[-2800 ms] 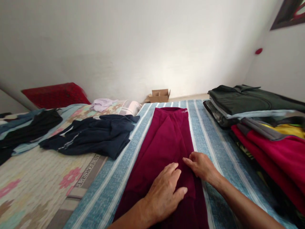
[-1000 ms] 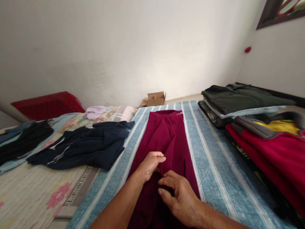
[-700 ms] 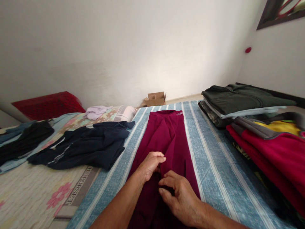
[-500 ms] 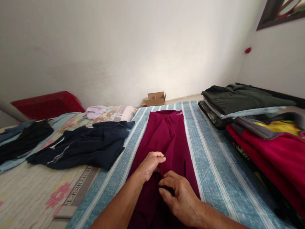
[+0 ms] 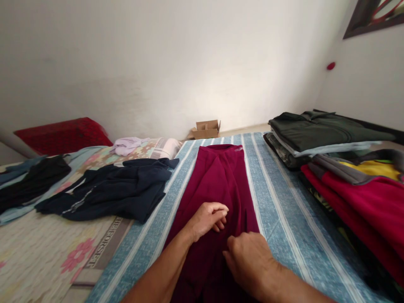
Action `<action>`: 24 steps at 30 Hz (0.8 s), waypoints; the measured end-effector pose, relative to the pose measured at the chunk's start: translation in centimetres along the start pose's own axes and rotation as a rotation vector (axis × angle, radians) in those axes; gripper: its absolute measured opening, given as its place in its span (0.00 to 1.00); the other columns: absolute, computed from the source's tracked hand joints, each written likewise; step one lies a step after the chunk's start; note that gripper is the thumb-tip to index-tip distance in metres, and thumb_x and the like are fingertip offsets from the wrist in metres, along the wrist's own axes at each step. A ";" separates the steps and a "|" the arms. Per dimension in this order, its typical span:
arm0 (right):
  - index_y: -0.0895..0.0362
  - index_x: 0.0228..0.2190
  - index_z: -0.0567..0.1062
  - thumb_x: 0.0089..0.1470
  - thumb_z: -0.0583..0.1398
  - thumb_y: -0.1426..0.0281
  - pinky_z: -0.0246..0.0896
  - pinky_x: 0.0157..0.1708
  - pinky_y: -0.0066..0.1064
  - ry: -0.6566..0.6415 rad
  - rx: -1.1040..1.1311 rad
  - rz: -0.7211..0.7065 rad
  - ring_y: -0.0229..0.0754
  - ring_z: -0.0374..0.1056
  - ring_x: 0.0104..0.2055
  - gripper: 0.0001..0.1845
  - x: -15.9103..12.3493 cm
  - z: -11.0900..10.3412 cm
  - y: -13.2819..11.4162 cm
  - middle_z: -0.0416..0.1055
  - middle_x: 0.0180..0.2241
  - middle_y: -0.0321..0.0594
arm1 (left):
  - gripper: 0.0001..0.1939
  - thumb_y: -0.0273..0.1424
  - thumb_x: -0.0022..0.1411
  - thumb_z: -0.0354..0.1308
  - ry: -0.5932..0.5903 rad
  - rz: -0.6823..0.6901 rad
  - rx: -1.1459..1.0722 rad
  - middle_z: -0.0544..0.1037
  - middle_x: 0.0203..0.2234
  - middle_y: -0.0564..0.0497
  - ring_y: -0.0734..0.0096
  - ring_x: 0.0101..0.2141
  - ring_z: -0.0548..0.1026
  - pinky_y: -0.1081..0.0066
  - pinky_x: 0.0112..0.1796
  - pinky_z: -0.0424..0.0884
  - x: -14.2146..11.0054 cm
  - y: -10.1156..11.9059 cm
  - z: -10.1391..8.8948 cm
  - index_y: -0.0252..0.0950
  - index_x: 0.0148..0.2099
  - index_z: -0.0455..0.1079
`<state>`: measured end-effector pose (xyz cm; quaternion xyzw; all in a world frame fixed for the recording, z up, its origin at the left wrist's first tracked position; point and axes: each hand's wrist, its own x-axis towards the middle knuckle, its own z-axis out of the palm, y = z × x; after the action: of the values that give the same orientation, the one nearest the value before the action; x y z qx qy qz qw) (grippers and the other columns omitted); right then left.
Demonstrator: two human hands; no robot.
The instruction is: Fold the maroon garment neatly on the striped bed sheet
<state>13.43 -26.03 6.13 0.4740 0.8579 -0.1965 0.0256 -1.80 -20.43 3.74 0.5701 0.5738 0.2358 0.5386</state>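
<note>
A pair of maroon trousers (image 5: pixel 217 181) lies lengthwise with its waistband at the far end and a long fold down the front. Over the middle of the trousers is my left hand (image 5: pixel 208 221), its fingers curled and pinched at the fold. Lower and to the right, my right hand (image 5: pixel 249 256) is closed on the cloth near the trousers' right side; its fingertips are mostly hidden. The legs run out of view below, between my forearms.
Beneath lies a blue striped sheet (image 5: pixel 277 210). Folded clothes (image 5: pixel 328 130) and a red garment (image 5: pixel 366 198) are stacked on the right. Dark navy clothing (image 5: pixel 120 189) is on the left, on a flowered cover (image 5: pixel 38 248). A cardboard box (image 5: pixel 206 129) stands by the wall.
Both hands have shifted slightly to the right, drawing the front fold of the trousers that way. My right hand's fingers have curled in more tightly.
</note>
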 end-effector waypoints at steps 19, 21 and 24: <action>0.60 0.36 0.74 0.54 0.53 0.78 0.65 0.29 0.35 0.115 -0.146 -0.174 0.48 0.73 0.34 0.12 0.4 -0.2 1.5 0.76 0.34 0.45 | 0.13 0.30 0.57 0.53 0.190 0.250 0.961 0.72 0.32 0.51 0.68 0.32 0.70 0.71 0.32 0.63 -1.1 0.0 2.6 0.35 0.45 0.65; 0.60 0.36 0.74 0.54 0.52 0.78 0.64 0.28 0.34 0.111 -0.161 -0.180 0.47 0.73 0.33 0.12 0.8 0.3 1.7 0.76 0.33 0.45 | 0.12 0.32 0.57 0.53 0.258 0.211 1.044 0.72 0.34 0.48 0.65 0.35 0.70 0.69 0.34 0.64 -1.4 0.0 2.9 0.34 0.44 0.64; 0.62 0.40 0.72 0.54 0.53 0.76 0.63 0.28 0.34 0.140 -0.166 -0.179 0.48 0.73 0.33 0.12 1.0 0.6 1.9 0.76 0.34 0.46 | 0.11 0.35 0.58 0.54 0.324 0.170 1.100 0.72 0.35 0.47 0.62 0.37 0.71 0.68 0.35 0.64 -1.5 0.1 3.3 0.35 0.42 0.63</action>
<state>14.36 -24.56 4.70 0.4041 0.9099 -0.0930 -0.0128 0.81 -22.90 3.29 0.7667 0.6395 0.0297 0.0476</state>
